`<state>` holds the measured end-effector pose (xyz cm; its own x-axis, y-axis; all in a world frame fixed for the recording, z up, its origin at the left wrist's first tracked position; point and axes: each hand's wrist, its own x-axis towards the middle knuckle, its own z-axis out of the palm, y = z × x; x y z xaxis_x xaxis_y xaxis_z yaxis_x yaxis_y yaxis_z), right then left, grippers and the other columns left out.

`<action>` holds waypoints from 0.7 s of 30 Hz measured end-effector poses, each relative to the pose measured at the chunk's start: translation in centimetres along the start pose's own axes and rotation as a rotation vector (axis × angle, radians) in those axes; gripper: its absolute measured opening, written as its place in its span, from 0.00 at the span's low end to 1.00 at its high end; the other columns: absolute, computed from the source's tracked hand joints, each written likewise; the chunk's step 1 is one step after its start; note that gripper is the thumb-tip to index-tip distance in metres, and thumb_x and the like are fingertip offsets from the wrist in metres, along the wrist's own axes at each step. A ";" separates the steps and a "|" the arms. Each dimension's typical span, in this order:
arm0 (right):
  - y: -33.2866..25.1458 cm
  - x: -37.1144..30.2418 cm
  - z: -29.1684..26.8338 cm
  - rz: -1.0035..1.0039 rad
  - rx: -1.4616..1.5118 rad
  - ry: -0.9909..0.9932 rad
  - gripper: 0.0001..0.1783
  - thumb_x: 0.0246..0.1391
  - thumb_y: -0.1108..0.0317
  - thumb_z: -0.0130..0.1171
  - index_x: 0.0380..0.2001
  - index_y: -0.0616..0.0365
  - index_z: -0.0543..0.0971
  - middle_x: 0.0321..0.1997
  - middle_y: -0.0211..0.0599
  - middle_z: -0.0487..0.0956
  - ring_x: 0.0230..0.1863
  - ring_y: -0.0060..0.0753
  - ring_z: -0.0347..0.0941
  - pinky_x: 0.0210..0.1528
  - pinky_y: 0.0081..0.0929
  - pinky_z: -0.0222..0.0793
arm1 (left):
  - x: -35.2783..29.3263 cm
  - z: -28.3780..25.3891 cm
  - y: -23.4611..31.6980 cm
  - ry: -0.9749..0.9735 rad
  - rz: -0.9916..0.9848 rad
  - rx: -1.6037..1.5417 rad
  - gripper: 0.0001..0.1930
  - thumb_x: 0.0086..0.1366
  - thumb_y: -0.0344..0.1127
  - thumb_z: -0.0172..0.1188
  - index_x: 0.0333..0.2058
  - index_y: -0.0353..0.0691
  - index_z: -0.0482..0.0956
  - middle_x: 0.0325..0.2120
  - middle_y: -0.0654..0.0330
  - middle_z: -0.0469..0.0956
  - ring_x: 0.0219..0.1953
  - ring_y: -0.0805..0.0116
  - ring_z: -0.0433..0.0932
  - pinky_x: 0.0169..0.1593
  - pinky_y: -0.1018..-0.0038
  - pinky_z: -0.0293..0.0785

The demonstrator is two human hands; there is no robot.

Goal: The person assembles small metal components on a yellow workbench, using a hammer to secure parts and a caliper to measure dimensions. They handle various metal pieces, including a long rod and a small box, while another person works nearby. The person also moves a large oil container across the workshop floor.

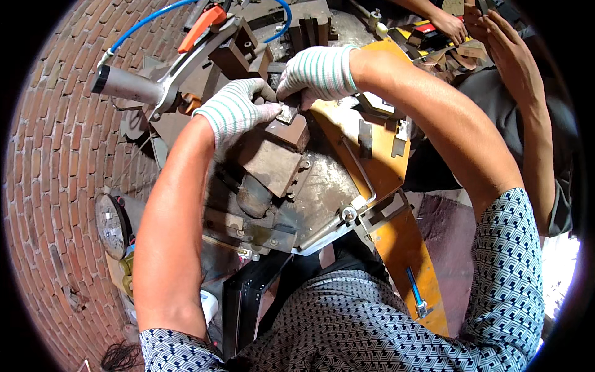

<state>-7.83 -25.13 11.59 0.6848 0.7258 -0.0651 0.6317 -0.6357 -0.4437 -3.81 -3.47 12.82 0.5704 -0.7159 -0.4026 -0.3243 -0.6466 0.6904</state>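
Observation:
Both my hands wear white knit gloves with green stripes and meet over the machine fixture. My left hand (238,110) is closed, its thumb against a small grey metal piece (286,115). On the piece's far side, my right hand (317,73) has its fingers curled down; they hide what they grip. Just below the piece is a brown steel block (289,132), and nearer me a larger, worn steel block (271,166) is bolted down. Dark upright metal blocks (232,57) stand beyond my left hand.
A clamp with an orange handle (203,28) and grey cylinder (127,85) stands left, with a blue hose (145,20). Yellow plates (396,239) flank the right side, one carrying a blue-handled brush (416,291). A co-worker's hands (505,46) are at far right. A brick wall (62,186) lies left.

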 end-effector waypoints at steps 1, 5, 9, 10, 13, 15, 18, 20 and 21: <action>0.0 0.0 0.0 0.000 0.002 -0.025 0.24 0.45 0.71 0.71 0.49 0.53 0.82 0.42 0.43 0.84 0.45 0.50 0.80 0.47 0.41 0.73 | -0.1 0.1 -0.3 0.004 -0.021 -0.028 0.12 0.64 0.38 0.68 0.40 0.38 0.80 0.27 0.68 0.76 0.29 0.78 0.71 0.34 0.76 0.71; -1.7 -0.5 -3.0 -0.088 0.061 0.207 0.24 0.43 0.73 0.71 0.48 0.53 0.82 0.42 0.43 0.84 0.45 0.47 0.80 0.47 0.39 0.74 | -0.4 0.6 0.0 0.101 0.093 0.033 0.13 0.65 0.39 0.66 0.43 0.38 0.80 0.30 0.65 0.79 0.30 0.73 0.73 0.36 0.73 0.74; -5.6 -1.0 -7.1 -0.031 -0.164 0.328 0.26 0.45 0.75 0.69 0.52 0.55 0.81 0.43 0.41 0.85 0.46 0.45 0.82 0.47 0.36 0.76 | -1.3 0.1 0.0 0.109 0.113 0.099 0.11 0.68 0.38 0.61 0.43 0.37 0.81 0.36 0.59 0.80 0.37 0.67 0.76 0.44 0.69 0.75; -4.1 -0.7 -6.7 -0.105 -0.039 0.406 0.23 0.45 0.73 0.69 0.49 0.55 0.82 0.43 0.42 0.84 0.45 0.47 0.81 0.47 0.38 0.76 | -0.7 0.6 -2.2 0.227 0.289 0.130 0.10 0.70 0.38 0.60 0.45 0.38 0.80 0.35 0.60 0.79 0.37 0.69 0.76 0.43 0.72 0.74; -5.2 -2.3 -5.0 -0.130 -0.132 0.563 0.14 0.45 0.72 0.69 0.39 0.55 0.82 0.37 0.46 0.82 0.42 0.53 0.79 0.43 0.42 0.74 | -1.7 1.4 -2.9 0.406 0.189 -0.089 0.17 0.73 0.44 0.54 0.48 0.36 0.79 0.35 0.56 0.82 0.38 0.67 0.77 0.48 0.70 0.73; -6.6 -3.9 -2.8 -0.080 -0.188 0.606 0.12 0.44 0.72 0.67 0.35 0.53 0.81 0.35 0.43 0.80 0.42 0.52 0.78 0.44 0.42 0.74 | -5.3 1.7 0.7 0.408 0.092 -0.306 0.22 0.75 0.50 0.49 0.47 0.36 0.81 0.33 0.60 0.82 0.34 0.74 0.75 0.43 0.74 0.72; -8.5 -5.4 0.7 -0.020 -0.223 0.637 0.16 0.41 0.72 0.67 0.37 0.51 0.80 0.37 0.38 0.79 0.44 0.49 0.76 0.46 0.40 0.74 | -8.5 3.3 2.5 0.364 0.108 -0.628 0.26 0.75 0.55 0.48 0.48 0.35 0.80 0.30 0.65 0.79 0.31 0.81 0.72 0.36 0.80 0.70; -10.8 -6.1 2.2 0.031 -0.192 0.650 0.14 0.45 0.72 0.61 0.40 0.53 0.79 0.37 0.39 0.78 0.45 0.47 0.76 0.46 0.39 0.74 | -10.3 5.4 4.0 0.381 0.089 -0.635 0.23 0.74 0.50 0.54 0.48 0.33 0.79 0.29 0.65 0.78 0.29 0.80 0.72 0.33 0.81 0.71; -11.7 -6.4 2.6 0.062 -0.202 0.626 0.14 0.46 0.72 0.59 0.40 0.54 0.78 0.38 0.39 0.78 0.44 0.48 0.76 0.46 0.38 0.74 | -10.4 6.8 3.8 0.385 0.059 -0.601 0.20 0.73 0.47 0.57 0.48 0.33 0.79 0.28 0.65 0.78 0.28 0.80 0.72 0.32 0.81 0.71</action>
<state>-20.61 -21.65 14.89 0.7657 0.4349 0.4739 0.5981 -0.7525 -0.2759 -16.03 -0.26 15.51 0.8263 -0.5302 -0.1900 0.0453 -0.2736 0.9608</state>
